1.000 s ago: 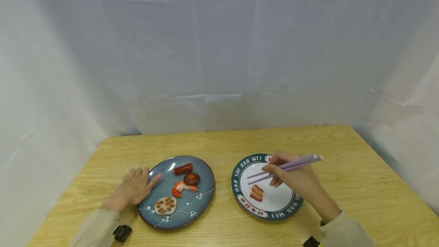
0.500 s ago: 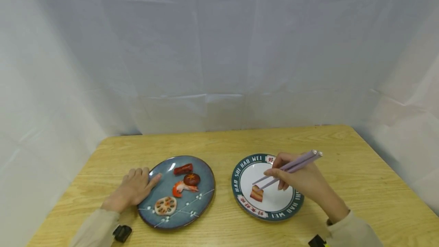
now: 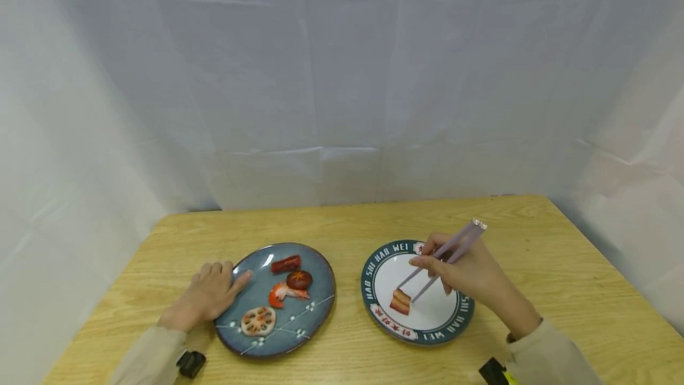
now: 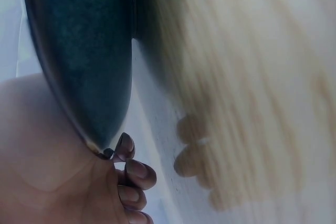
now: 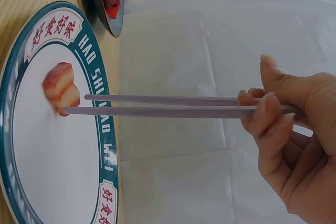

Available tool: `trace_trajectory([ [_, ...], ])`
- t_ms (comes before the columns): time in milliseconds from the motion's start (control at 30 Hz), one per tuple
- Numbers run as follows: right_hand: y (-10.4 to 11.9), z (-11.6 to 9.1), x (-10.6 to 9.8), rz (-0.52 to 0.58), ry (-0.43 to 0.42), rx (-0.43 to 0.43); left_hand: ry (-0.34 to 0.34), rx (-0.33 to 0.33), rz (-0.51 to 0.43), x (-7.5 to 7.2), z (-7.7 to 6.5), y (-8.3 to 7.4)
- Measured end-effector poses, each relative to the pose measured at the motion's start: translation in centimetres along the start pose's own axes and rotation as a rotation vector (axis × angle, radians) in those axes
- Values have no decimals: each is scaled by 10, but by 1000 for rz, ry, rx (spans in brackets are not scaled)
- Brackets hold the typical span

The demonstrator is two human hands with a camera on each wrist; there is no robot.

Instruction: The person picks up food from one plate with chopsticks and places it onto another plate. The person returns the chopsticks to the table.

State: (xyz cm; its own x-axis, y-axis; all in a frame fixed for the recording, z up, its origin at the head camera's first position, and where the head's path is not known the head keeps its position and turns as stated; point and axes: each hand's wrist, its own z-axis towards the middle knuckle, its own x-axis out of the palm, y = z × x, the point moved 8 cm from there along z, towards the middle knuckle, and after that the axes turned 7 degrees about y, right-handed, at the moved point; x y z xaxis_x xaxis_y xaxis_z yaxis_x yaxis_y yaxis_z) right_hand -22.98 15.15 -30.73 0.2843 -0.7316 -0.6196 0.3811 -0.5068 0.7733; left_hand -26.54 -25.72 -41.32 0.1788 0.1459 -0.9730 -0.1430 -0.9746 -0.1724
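Note:
My right hand holds a pair of lilac chopsticks over the white plate with a green lettered rim. Their tips are spread to either side of a piece of pork belly lying on that plate, right at its edges. At the left, my left hand grips the edge of a blue-grey plate, thumb over the rim and fingertips below it in the left wrist view. On the blue-grey plate are a lotus root slice, a shrimp, a mushroom and a reddish-brown sausage-like piece.
Both plates stand on a wooden table, a strip of bare wood between them. A white sheet hangs behind the table and along both sides. Each wrist wears a small black device.
My right hand has tilted the chopsticks more steeply, and their tips have spread and come down to the pork belly. The left hand and its plate have stayed put.

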Motion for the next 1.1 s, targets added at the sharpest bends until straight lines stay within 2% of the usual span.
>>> trace_trajectory([
  [333, 10, 11, 7, -57, 43, -149, 9, 2, 4, 0, -1, -1],
  [567, 9, 19, 14, -42, 109, -162, 7, 4, 1, 1, -1, -1],
  [767, 12, 23, 21, -78, 163, -214, 11, -2, 4, 1, 0, -1],
  [933, 12, 27, 24, -111, 176, -222, 0, -1, 6, 0, 0, -1],
  [1100, 15, 29, 25, -105, 140, -301, 5, 3, 9, 0, 1, -1],
])
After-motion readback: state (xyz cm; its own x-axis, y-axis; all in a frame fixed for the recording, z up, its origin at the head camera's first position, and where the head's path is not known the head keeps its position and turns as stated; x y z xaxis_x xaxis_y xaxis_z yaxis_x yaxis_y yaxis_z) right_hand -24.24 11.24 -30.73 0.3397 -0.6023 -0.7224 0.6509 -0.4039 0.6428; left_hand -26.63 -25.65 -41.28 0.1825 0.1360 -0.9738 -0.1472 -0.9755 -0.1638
